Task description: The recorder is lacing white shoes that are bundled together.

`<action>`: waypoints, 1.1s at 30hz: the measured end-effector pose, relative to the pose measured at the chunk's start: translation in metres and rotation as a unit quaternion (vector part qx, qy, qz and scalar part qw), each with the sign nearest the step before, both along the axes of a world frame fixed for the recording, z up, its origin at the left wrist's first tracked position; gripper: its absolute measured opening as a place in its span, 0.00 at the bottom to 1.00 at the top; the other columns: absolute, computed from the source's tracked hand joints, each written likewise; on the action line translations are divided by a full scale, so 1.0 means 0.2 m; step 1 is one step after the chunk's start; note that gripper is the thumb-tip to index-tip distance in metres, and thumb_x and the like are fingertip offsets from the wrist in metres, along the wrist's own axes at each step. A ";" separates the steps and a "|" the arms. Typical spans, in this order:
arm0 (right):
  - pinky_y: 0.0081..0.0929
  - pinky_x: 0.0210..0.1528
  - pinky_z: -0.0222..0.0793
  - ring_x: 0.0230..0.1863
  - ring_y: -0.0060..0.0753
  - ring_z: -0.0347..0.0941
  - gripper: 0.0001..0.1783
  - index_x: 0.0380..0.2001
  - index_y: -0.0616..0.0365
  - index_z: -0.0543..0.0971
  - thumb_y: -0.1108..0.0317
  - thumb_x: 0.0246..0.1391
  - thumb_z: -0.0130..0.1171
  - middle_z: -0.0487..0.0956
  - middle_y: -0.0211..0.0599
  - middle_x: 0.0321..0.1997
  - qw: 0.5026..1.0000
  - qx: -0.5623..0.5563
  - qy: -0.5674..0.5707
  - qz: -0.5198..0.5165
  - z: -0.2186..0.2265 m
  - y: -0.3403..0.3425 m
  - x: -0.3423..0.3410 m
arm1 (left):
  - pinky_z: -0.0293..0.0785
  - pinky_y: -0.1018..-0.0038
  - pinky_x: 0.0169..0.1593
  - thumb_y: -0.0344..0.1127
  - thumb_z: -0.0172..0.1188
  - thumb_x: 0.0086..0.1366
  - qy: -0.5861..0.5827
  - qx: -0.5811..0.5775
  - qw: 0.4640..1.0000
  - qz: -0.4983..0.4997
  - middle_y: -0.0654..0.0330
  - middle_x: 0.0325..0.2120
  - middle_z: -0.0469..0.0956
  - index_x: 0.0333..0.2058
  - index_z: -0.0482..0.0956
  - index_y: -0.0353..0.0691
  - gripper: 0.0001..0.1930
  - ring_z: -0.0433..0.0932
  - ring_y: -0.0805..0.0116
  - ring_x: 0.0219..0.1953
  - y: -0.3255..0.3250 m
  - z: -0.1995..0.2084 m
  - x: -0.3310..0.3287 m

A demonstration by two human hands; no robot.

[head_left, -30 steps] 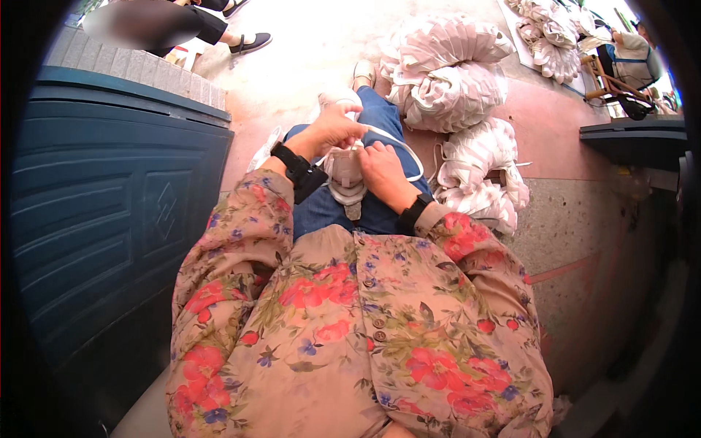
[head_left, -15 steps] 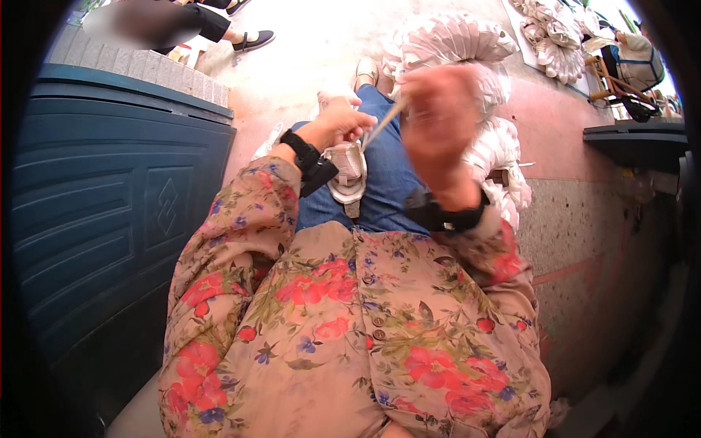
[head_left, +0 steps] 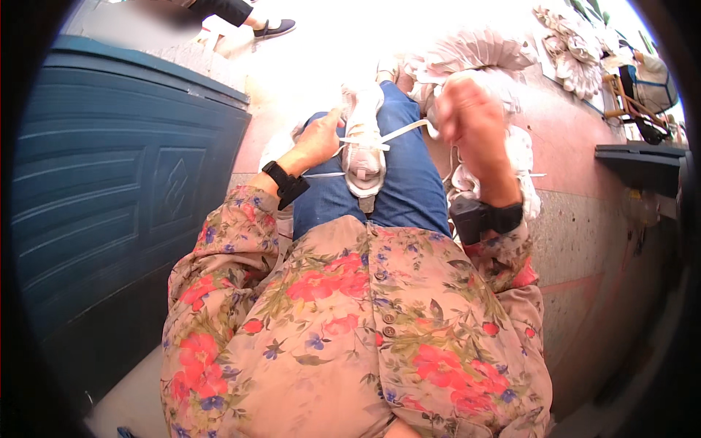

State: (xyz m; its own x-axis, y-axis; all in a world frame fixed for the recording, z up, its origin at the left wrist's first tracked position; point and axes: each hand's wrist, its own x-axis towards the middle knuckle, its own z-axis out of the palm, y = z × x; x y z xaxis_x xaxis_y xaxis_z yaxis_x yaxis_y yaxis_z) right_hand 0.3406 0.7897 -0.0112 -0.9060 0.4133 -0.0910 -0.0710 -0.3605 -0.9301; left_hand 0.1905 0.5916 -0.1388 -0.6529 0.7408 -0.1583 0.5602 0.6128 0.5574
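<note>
A white and pale pink sneaker point(head_left: 364, 162) rests between my thighs, its toe pointing away from me. White shoelaces point(head_left: 400, 133) cross over its tongue and stretch out to both sides. At the shoe's left side my left hand point(head_left: 320, 139) is closed, with a lace running to its fingers. My right hand point(head_left: 473, 113), a little blurred, is closed around the other lace, up and to the right of the shoe. A loose lace end point(head_left: 323, 175) lies over the left thigh of my jeans.
Piles of white shoes point(head_left: 478, 51) stand on the floor ahead and to my right. A blue panelled door or cabinet point(head_left: 109, 153) is close on my left. Farther off are another person's foot point(head_left: 275, 28), more shoes point(head_left: 577, 55) and a dark ledge point(head_left: 639, 157).
My hands have moved apart, the right one outward to the right and the left one back to the left. The lace between them is now drawn out across the shoe.
</note>
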 end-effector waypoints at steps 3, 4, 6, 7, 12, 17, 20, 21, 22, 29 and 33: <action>0.13 0.15 0.53 0.16 0.10 0.56 0.10 0.29 0.56 0.71 0.61 0.54 0.48 0.64 0.20 0.18 0.970 0.071 -0.183 0.146 -0.32 -0.19 -0.04 | 0.70 0.63 0.38 0.24 0.46 0.49 -0.023 0.016 0.997 -0.071 0.50 0.34 0.74 0.52 0.58 0.43 0.28 0.74 0.51 0.36 -0.05 -0.01 0.05; 0.13 0.18 0.55 0.18 0.11 0.58 0.10 0.27 0.59 0.72 0.64 0.53 0.48 0.66 0.20 0.18 0.965 0.068 -0.165 0.191 -0.43 -0.26 -0.05 | 0.70 0.63 0.38 0.24 0.46 0.49 -0.024 0.020 0.997 -0.070 0.50 0.34 0.74 0.52 0.58 0.43 0.28 0.74 0.51 0.36 -0.05 -0.01 0.07; 0.20 0.24 0.62 0.21 0.18 0.66 0.11 0.23 0.64 0.74 0.67 0.48 0.48 0.72 0.29 0.20 0.966 0.060 -0.156 0.196 -0.73 -0.41 -0.06 | 0.70 0.62 0.34 0.25 0.47 0.51 0.080 -0.042 0.992 -0.090 0.50 0.31 0.74 0.52 0.59 0.43 0.27 0.74 0.50 0.32 -0.05 -0.01 0.11; 0.25 0.25 0.64 0.22 0.25 0.69 0.11 0.25 0.63 0.74 0.67 0.48 0.47 0.74 0.36 0.20 0.948 0.154 -0.181 0.213 -0.76 -0.42 -0.07 | 0.70 0.62 0.30 0.27 0.47 0.53 0.115 -0.026 0.990 -0.080 0.50 0.28 0.73 0.44 0.66 0.42 0.18 0.74 0.51 0.28 -0.04 0.00 0.14; 0.38 0.30 0.67 0.24 0.45 0.73 0.12 0.32 0.58 0.74 0.65 0.49 0.45 0.74 0.51 0.22 0.894 0.417 -0.152 0.056 -0.82 -0.47 -0.10 | 0.70 0.62 0.27 0.30 0.46 0.54 0.174 -0.037 0.982 -0.060 0.49 0.23 0.73 0.27 0.68 0.38 0.03 0.74 0.53 0.25 -0.05 -0.03 0.16; 0.37 0.24 0.69 0.22 0.45 0.73 0.07 0.26 0.58 0.70 0.67 0.48 0.46 0.74 0.47 0.19 0.798 0.576 -0.167 0.056 -0.80 -0.49 -0.12 | 0.71 0.62 0.24 0.32 0.46 0.55 0.179 -0.046 0.982 -0.040 0.49 0.16 0.73 0.23 0.68 0.38 0.06 0.74 0.51 0.21 -0.05 -0.05 0.20; 0.34 0.20 0.68 0.20 0.42 0.73 0.04 0.24 0.57 0.68 0.68 0.46 0.47 0.73 0.43 0.16 0.770 0.617 -0.152 0.059 -0.83 -0.49 -0.13 | 0.71 0.62 0.24 0.33 0.46 0.55 0.164 -0.045 0.985 -0.009 0.49 0.14 0.72 0.23 0.68 0.39 0.06 0.75 0.51 0.20 -0.03 -0.04 0.23; 0.34 0.20 0.68 0.20 0.42 0.73 0.04 0.24 0.57 0.68 0.68 0.46 0.47 0.73 0.43 0.16 0.769 0.617 -0.152 0.060 -0.84 -0.49 -0.13 | 0.71 0.61 0.24 0.33 0.46 0.55 0.161 -0.045 0.986 -0.015 0.48 0.14 0.72 0.23 0.68 0.39 0.06 0.75 0.51 0.20 -0.03 -0.05 0.23; 0.33 0.19 0.68 0.19 0.41 0.73 0.04 0.24 0.56 0.68 0.68 0.45 0.47 0.73 0.41 0.17 0.752 0.645 -0.125 0.059 -0.84 -0.49 -0.14 | 0.71 0.61 0.24 0.33 0.46 0.56 0.157 -0.046 0.986 -0.021 0.48 0.14 0.73 0.23 0.68 0.39 0.06 0.75 0.51 0.20 -0.03 -0.06 0.24; 0.26 0.24 0.67 0.23 0.31 0.73 0.04 0.23 0.55 0.68 0.68 0.48 0.48 0.73 0.39 0.21 0.745 0.609 -0.178 0.207 -0.73 -0.39 -0.08 | 0.72 0.59 0.27 0.34 0.47 0.54 0.140 -0.061 0.988 0.037 0.47 0.17 0.74 0.24 0.67 0.37 0.07 0.75 0.49 0.22 -0.02 0.01 0.19; 0.14 0.15 0.44 0.12 0.12 0.48 0.09 0.21 0.52 0.66 0.63 0.52 0.48 0.56 0.18 0.12 0.973 -0.123 -0.111 0.161 -0.08 -0.18 -0.02 | 0.71 0.56 0.29 0.32 0.47 0.53 0.120 -0.015 0.984 0.131 0.44 0.17 0.73 0.27 0.68 0.36 0.06 0.74 0.47 0.23 -0.05 0.01 0.14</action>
State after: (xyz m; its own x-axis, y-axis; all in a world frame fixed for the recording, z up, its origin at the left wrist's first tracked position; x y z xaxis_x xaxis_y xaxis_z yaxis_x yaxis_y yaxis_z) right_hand 0.3374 0.7542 -0.0266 -0.9317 0.0512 -0.3596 0.2758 -0.5448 -0.7920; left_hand 0.2193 0.5809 -0.1364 -0.8422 0.5391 0.0037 0.4935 0.7681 0.4081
